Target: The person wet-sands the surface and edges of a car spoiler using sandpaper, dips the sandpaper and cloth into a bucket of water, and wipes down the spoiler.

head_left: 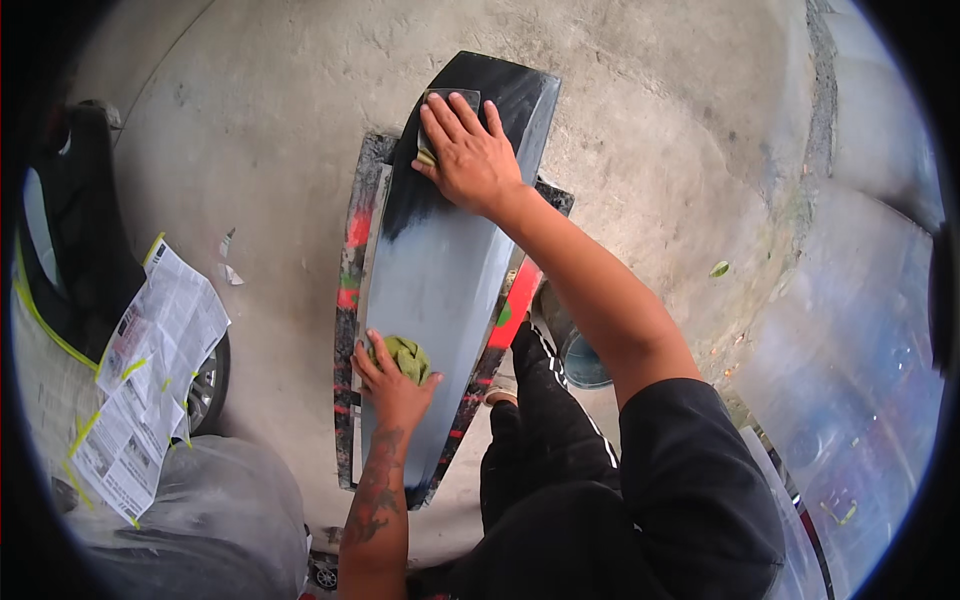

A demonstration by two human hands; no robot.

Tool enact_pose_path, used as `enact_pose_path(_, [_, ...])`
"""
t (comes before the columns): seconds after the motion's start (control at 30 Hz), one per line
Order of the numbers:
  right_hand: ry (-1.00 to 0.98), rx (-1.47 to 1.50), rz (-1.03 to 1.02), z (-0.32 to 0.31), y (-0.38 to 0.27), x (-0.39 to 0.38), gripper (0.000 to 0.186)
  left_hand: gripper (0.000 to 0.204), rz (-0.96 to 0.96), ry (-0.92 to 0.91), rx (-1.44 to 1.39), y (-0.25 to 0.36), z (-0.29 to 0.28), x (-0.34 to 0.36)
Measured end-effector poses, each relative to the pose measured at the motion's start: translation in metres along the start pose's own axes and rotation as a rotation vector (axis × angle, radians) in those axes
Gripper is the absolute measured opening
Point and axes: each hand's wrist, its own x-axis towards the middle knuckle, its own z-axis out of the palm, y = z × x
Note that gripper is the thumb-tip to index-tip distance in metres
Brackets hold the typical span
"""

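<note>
A long, tapered panel (440, 270), grey along most of its length and black at the far end, lies in front of me on a paint-spattered stand. On the black end my right hand (470, 165) presses a piece of sandpaper (428, 157) flat, fingers spread over it. Most of the sandpaper is hidden under the palm. My left hand (398, 398) rests on the nearer grey part, closed loosely around a crumpled green cloth (408, 355).
The stand's rails (520, 300) show red, black and green paint. A dark bucket (585, 362) stands right of it. At left, newspaper (170, 320) is taped over a vehicle beside a wheel (208, 385). Clear plastic sheeting (850, 330) covers something at right.
</note>
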Motion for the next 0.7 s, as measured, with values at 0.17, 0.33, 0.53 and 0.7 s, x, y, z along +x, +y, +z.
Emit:
enact_pose_path(0.17, [0.018, 0.006, 0.164, -0.006, 0.039, 0.063, 0.069, 0.135, 0.039, 0.004, -0.007, 0.009, 0.003, 0.005])
enact_pose_path(0.33, [0.067, 0.060, 0.296, -0.009, 0.053, 0.020, 0.066, 0.135, 0.052, 0.042, -0.004, 0.000, -0.001, 0.001])
enact_pose_path(0.53, [0.004, -0.030, 0.278, -0.016, 0.042, 0.046, 0.064, 0.136, 0.055, 0.032, 0.011, 0.004, 0.003, 0.005])
enact_pose_path(0.7, [0.016, -0.063, 0.179, -0.013, 0.043, 0.029, 0.062, 0.135, -0.010, -0.013, -0.007, 0.004, -0.002, 0.001])
